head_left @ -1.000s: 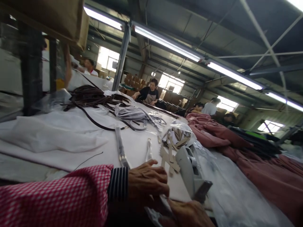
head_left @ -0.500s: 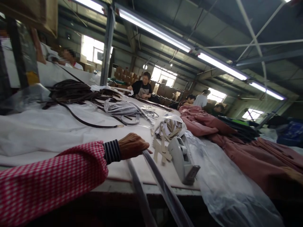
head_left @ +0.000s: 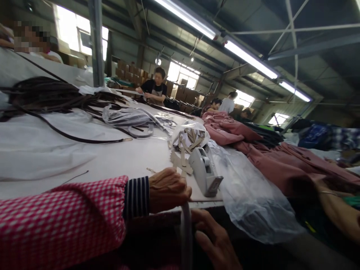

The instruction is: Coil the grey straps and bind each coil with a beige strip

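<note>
A checked red-and-white sleeve with a striped cuff leads to my left hand [head_left: 170,190], which is closed at the table's front edge. From its fingers hangs a greyish strap [head_left: 186,234] that looks wrapped in clear plastic, dropping below the edge. Just right of the strap is my right hand [head_left: 215,238], lower down, thumb and fingers loosely bent and apart. Whether its fingertips touch the strap I cannot tell. Beyond my left hand stands a grey tape dispenser [head_left: 200,170], beside loose beige strips [head_left: 181,159].
A plastic bag of strips [head_left: 191,137] lies behind the dispenser. Coiled dark straps [head_left: 47,92] and a plastic-wrapped coil [head_left: 126,117] are on the left. Pink material [head_left: 261,165] and clear plastic sheeting [head_left: 250,198] cover the right. Another person's arm [head_left: 339,210] reaches in there.
My left hand has come nearer and lower with the strap, to the table edge. My right hand has come into view below it. The view has shifted right, and another person's arm appears there.
</note>
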Tool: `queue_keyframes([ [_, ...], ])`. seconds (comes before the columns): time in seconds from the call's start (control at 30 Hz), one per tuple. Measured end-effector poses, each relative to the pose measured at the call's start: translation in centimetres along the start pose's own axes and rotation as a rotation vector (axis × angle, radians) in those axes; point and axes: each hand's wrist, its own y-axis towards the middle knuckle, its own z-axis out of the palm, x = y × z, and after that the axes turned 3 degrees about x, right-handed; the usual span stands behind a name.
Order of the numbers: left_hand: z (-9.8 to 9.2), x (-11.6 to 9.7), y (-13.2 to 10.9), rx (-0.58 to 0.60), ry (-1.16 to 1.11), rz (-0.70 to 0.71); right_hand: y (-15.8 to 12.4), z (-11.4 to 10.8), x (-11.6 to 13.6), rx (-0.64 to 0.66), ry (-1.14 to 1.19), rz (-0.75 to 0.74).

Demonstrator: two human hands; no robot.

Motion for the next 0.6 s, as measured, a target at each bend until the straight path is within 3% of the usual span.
queue_keyframes([
  [0.07, 0.2, 0.1, -0.4, 0.014, 0.007, -0.018, 1.9, 1.7, 0.9, 0.157, 0.186, 0.055],
  [0.13, -0.1, 1.2, -1.2, 0.086, -0.103, -0.062, 2.8, 2.6, 1.1, 0.232, 0.309, 0.137],
  [0.2, -1.0, 2.9, -2.3, 0.233, -0.363, -0.108, 2.8, 2.8, 0.6, 0.231, 0.361, 0.193],
  [0.3, -2.1, 5.2, -3.9, 0.475, -0.934, -0.176, 2.4, 2.4, -0.1, 0.205, 0.332, 0.215],
  [0.37, -2.5, 6.1, -4.6, 0.547, -1.227, -0.255, 2.3, 2.4, -0.1, 0.202, 0.289, 0.209],
  [0.43, -2.6, 6.4, -5.1, 0.518, -1.304, -0.308, 2.5, 2.7, 0.0, 0.199, 0.264, 0.214],
  [0.6, -3.2, 5.3, -4.7, 0.355, -1.052, -0.265, 3.8, 4.4, 1.1, 0.119, 0.193, 0.188],
])
